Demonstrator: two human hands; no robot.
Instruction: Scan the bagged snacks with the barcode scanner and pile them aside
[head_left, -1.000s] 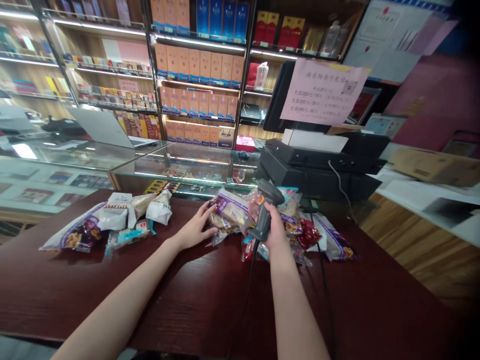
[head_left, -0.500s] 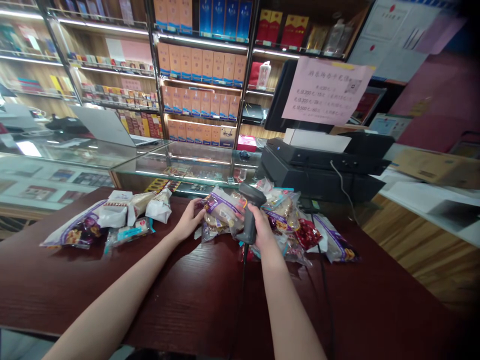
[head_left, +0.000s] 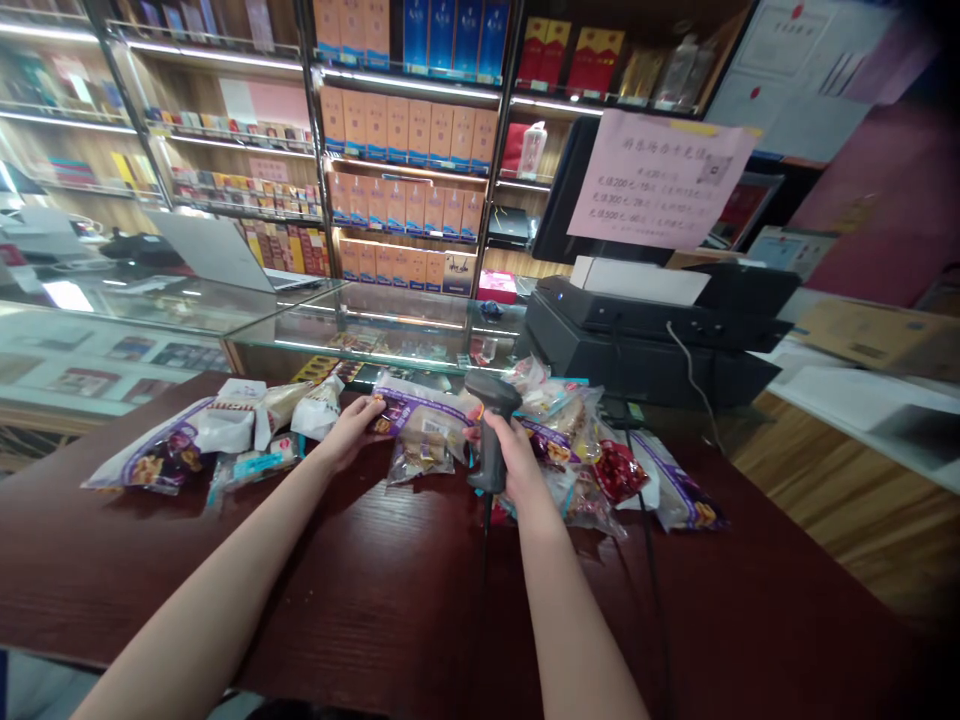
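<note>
Purple-banded bag (head_left: 431,405): stretched between the hands at the far part of the dark red surface (head_left: 360,590), partly above a clear packet (head_left: 424,457).
Left hand (head_left: 349,435): fingers pinching the bag's left end.
Right hand (head_left: 514,455): fingers wrapped around the handle of the dark scanner (head_left: 491,455); some fingertips show by the bag's right end, but whether they grip it I cannot tell.
Scanner: upright, head just beside the bag's right end, cable running down from the handle.
Right pile (head_left: 566,425): assorted clear, purple and red packets beside the right hand.
Left group (head_left: 225,430): white packets, a blue-marked packet and a purple-and-white bag, near the left hand.
Pink sheet (head_left: 660,180): on the monitor (head_left: 555,200), beyond the pile.
</note>
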